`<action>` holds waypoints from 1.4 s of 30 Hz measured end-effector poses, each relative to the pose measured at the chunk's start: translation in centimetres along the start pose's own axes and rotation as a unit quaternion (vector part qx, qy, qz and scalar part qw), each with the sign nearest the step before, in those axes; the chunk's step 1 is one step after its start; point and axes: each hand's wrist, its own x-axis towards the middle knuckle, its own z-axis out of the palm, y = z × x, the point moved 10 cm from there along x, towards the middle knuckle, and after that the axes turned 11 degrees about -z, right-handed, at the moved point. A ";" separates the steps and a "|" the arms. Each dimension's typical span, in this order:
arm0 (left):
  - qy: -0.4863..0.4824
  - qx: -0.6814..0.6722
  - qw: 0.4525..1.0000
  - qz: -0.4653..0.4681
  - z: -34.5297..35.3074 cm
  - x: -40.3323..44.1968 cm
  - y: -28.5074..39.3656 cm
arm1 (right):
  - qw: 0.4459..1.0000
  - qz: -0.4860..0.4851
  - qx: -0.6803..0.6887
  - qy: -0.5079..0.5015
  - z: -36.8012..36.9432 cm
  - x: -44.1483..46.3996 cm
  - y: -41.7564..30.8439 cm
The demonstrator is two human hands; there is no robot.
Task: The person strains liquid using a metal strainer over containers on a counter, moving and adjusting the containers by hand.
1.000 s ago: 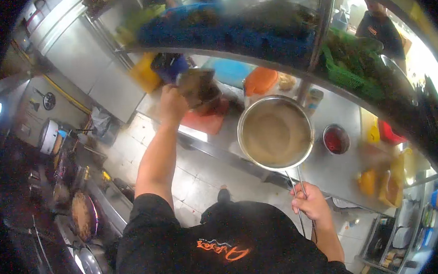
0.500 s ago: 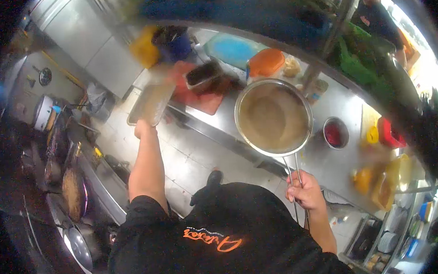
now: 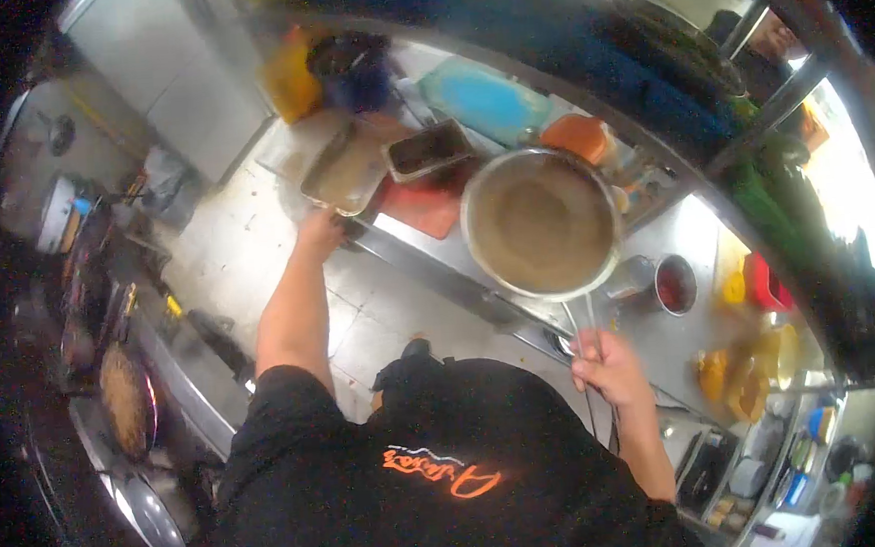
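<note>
My left hand [image 3: 322, 230] is closed on the near edge of a shallow rectangular metal tray [image 3: 344, 179], holding it at the left end of the counter. A second rectangular metal pan [image 3: 432, 151], dark inside, sits just right of that tray on a red board [image 3: 420, 210]. With my right hand [image 3: 608, 365] I grip the long wire handle of a large round strainer [image 3: 542, 225]. Its bowl is over the steel counter and looks beige-brown inside; whether anything lies in it I cannot tell. A small metal bowl [image 3: 675, 284] of something red stands to the strainer's right.
Behind the pans lie a blue board [image 3: 482, 100] and an orange item [image 3: 576, 137]. A shelf overhangs the counter's far side. Yellow containers [image 3: 754, 369] stand at the right. Cooking equipment with a brown-bottomed pan [image 3: 127, 398] lines the left, across the tiled floor [image 3: 358, 278].
My left hand has moved right with the tray, bringing it beside the dark pan. My right hand keeps the strainer in nearly the same place. The view has shifted slightly.
</note>
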 end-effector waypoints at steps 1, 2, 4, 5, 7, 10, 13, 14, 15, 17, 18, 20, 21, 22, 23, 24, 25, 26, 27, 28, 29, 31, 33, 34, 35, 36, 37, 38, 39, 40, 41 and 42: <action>0.057 0.180 0.978 0.086 -2.4 -2.6 6.4 | 0.999 0.016 -0.031 -0.013 1.1 1.7 -0.8; 0.016 -0.033 0.999 -0.034 -1.4 -2.0 5.2 | 0.997 0.015 -0.067 -0.038 2.4 3.6 -1.7; -0.062 -0.430 0.858 -0.273 1.5 -1.9 1.2 | 0.993 -0.008 -0.091 -0.079 5.5 8.3 -2.2; -0.103 -0.357 0.889 -0.267 3.3 -1.0 -1.6 | 0.992 -0.027 -0.079 -0.095 7.3 10.6 -1.7; -0.040 -0.296 0.894 -0.334 2.5 -3.1 -1.1 | 0.989 -0.031 -0.058 -0.135 12.1 14.9 -2.0; -0.103 -0.290 0.896 -0.321 4.4 -6.2 -1.3 | 0.980 -0.009 -0.058 -0.190 19.7 21.1 -2.1; -0.168 -0.325 0.870 -0.330 3.4 -9.9 0.9 | 0.972 -0.033 -0.073 -0.222 25.9 27.9 2.1; -0.164 -0.347 0.862 -0.330 2.7 -10.9 1.6 | 0.971 -0.036 -0.066 -0.228 27.6 29.7 3.9; -0.161 -0.370 0.853 -0.330 2.3 -11.9 2.3 | 0.970 -0.039 -0.060 -0.233 29.1 31.1 5.1; -0.195 -0.431 0.813 -0.341 2.4 -13.3 3.2 | 0.977 -0.039 -0.082 -0.194 30.6 33.1 6.5; -0.228 -0.468 0.779 -0.350 2.8 -14.1 3.7 | 0.979 -0.038 -0.093 -0.175 31.0 33.6 7.2; -0.305 -0.550 0.682 -0.373 3.9 -15.3 5.1 | 0.989 -0.013 -0.050 -0.137 31.6 34.5 8.6; -0.346 -0.592 0.617 -0.386 4.6 -16.0 6.2 | 0.993 -0.002 -0.029 -0.117 31.6 35.0 9.4; -0.385 -0.629 0.547 -0.395 5.0 -16.7 7.6 | 0.994 0.000 -0.026 -0.109 31.5 35.5 10.5; -0.403 -0.635 0.544 -0.371 4.8 -16.6 8.8 | 0.995 0.003 -0.023 -0.100 31.2 35.7 11.7; -0.396 -0.632 0.551 -0.375 4.7 -16.6 9.1 | 0.996 0.004 -0.020 -0.089 31.0 35.6 11.7; -0.390 -0.627 0.559 -0.377 4.7 -16.5 9.5 | 0.996 0.025 -0.003 -0.089 30.5 35.1 12.0; -0.383 -0.624 0.566 -0.379 5.0 -16.3 9.8 | 0.995 0.045 0.013 -0.089 29.6 34.6 12.2; -0.368 -0.598 0.594 -0.393 5.6 -16.3 9.6 | 0.993 0.067 0.030 -0.089 28.9 33.8 12.3; -0.374 -0.587 0.606 -0.383 6.6 -16.2 9.7 | 0.996 0.046 0.024 -0.075 27.8 33.7 12.5; -0.381 -0.576 0.619 -0.373 7.9 -16.0 9.5 | 0.998 0.025 0.018 -0.061 26.5 33.8 13.2; -0.384 -0.552 0.643 -0.366 8.6 -15.5 9.5 | 0.995 -0.051 -0.055 0.072 22.8 34.7 13.6; -0.379 -0.525 0.663 -0.376 8.9 -14.8 9.7 | 0.952 -0.113 -0.156 0.237 18.1 34.2 11.5; -0.386 -0.530 0.654 -0.378 9.3 -14.7 9.9 | 0.936 -0.124 -0.178 0.278 16.9 34.4 10.0; -0.393 -0.534 0.646 -0.379 9.8 -14.3 9.8 | 0.919 -0.133 -0.197 0.316 15.7 34.7 8.5; -0.399 -0.537 0.639 -0.380 10.2 -13.8 9.4 | 0.911 -0.126 -0.205 0.336 14.7 35.5 7.5; -0.426 -0.488 0.672 -0.360 11.0 -13.2 8.6 | 0.908 -0.110 -0.205 0.348 13.8 36.9 6.9; -0.418 -0.485 0.675 -0.367 11.0 -12.3 8.1 | 0.908 -0.088 -0.202 0.357 12.8 38.1 6.7; -0.408 -0.482 0.679 -0.375 10.8 -11.7 7.5 | 0.912 -0.057 -0.189 0.359 11.8 39.2 6.9; -0.399 -0.478 0.682 -0.384 10.6 -11.3 6.8 | 0.914 -0.040 -0.192 0.356 11.0 39.7 6.5; -0.412 -0.490 0.681 -0.355 10.3 -10.6 6.7 | 0.915 -0.026 -0.199 0.349 10.4 39.7 6.2; -0.404 -0.487 0.685 -0.360 9.7 -10.5 6.7 | 0.915 -0.013 -0.210 0.345 9.8 38.8 5.6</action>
